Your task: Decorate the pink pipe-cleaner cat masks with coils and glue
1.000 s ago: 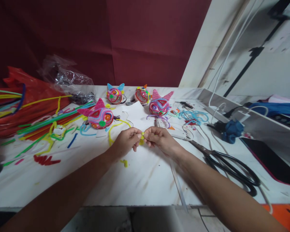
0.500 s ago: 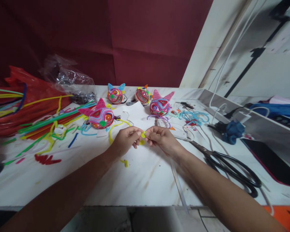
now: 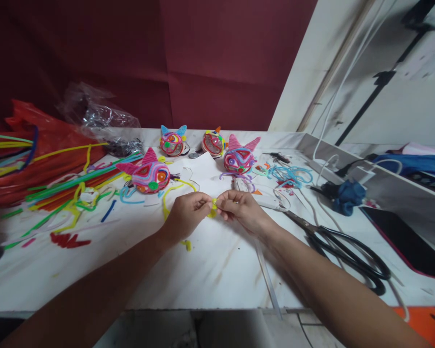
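Note:
My left hand (image 3: 189, 211) and my right hand (image 3: 242, 208) meet over the middle of the white table, fingertips pinched. Between them is a small piece of yellow pipe cleaner (image 3: 213, 207), curled and partly hidden by the fingers. A short yellow scrap (image 3: 187, 245) lies below my left wrist, and a long yellow pipe cleaner (image 3: 166, 202) curves behind that hand. Beyond the hands sit decorated animal heads: a pink-eared one (image 3: 150, 175) to the left, another pink-eared one (image 3: 239, 159) to the right, and a blue-eared one (image 3: 173, 142) farther back.
Black-handled scissors (image 3: 342, 246) lie right of my right forearm, near a phone (image 3: 402, 237) and cables. Bundled pipe cleaners (image 3: 83, 183) and a red plastic bag (image 3: 58, 140) fill the left side. A clear glue stick (image 3: 268, 275) reaches over the front edge.
My fingertips have shifted slightly around the yellow piece, covering more of it on the left. Both hands stay in nearly the same place.

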